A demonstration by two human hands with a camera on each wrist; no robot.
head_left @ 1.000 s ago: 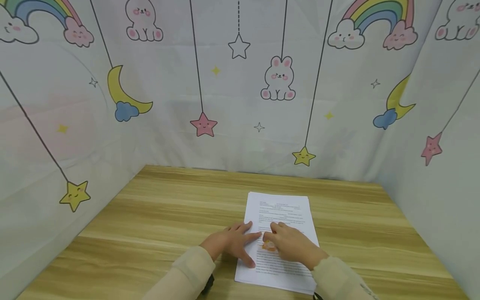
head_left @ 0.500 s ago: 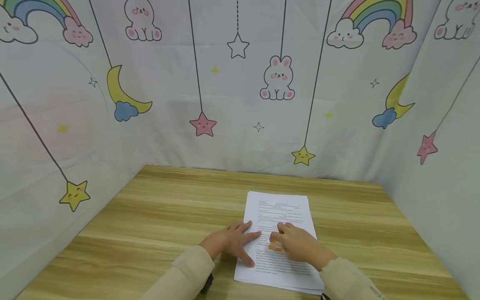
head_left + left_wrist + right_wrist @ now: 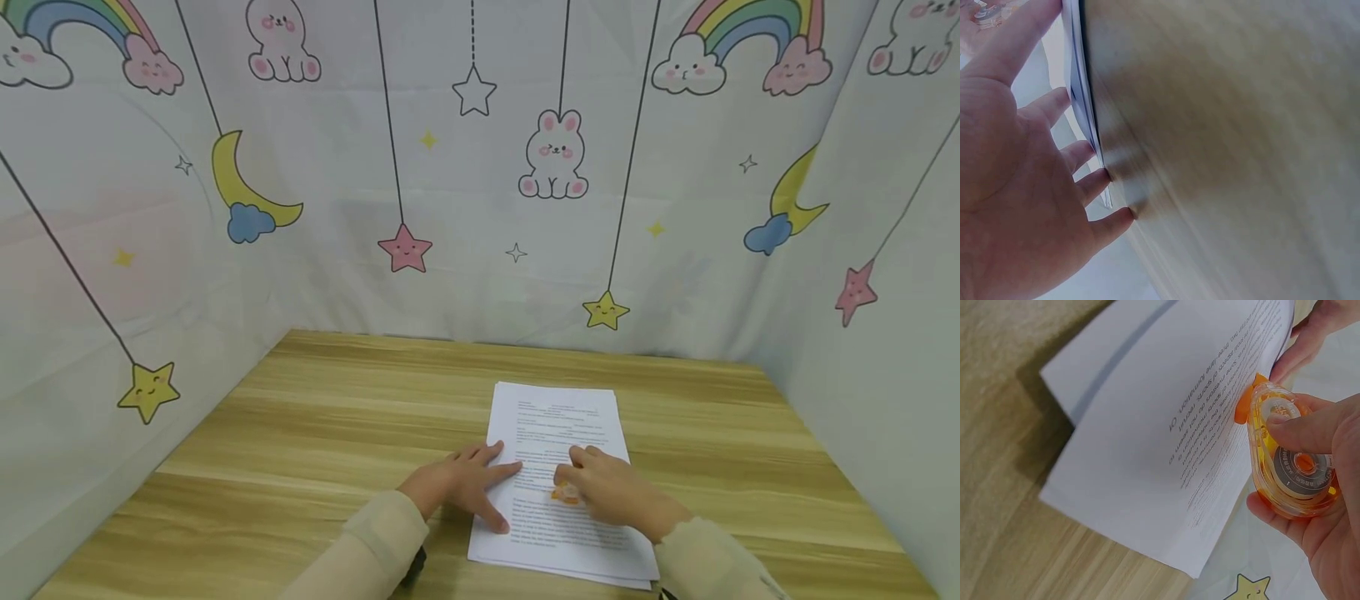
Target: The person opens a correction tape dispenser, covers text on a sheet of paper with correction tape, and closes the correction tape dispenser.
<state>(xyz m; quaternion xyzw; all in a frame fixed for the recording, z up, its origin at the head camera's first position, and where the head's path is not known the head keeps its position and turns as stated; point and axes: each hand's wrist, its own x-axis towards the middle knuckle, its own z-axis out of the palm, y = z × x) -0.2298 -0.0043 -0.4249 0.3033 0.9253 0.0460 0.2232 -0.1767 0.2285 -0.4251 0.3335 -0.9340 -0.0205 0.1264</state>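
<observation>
A stack of printed paper sheets (image 3: 489,546) lies on the table, its top page covered in lines of text with white gaps in several of them. My left hand (image 3: 472,485) rests spread on the left edge of the stack, with fingers straight; in the left wrist view its fingertips meet the sheets' edge and the wood. Between the thumb and fingers of my right hand (image 3: 611,492) is a clear orange correction tape (image 3: 1291,456). Its orange tip (image 3: 1245,405) is right at the page, among the text lines. The lower sheets fan out at a corner in the right wrist view.
The wood-grain table (image 3: 337,400) extends around the stack. White cloth walls (image 3: 337,292) printed with stars, moons and rabbits enclose its back and sides. A black object (image 3: 413,568) shows beside the left sleeve.
My right hand has slid the correction tape to the right across the page. The lower right corner of the stack has shifted right. My left hand stays in place.
</observation>
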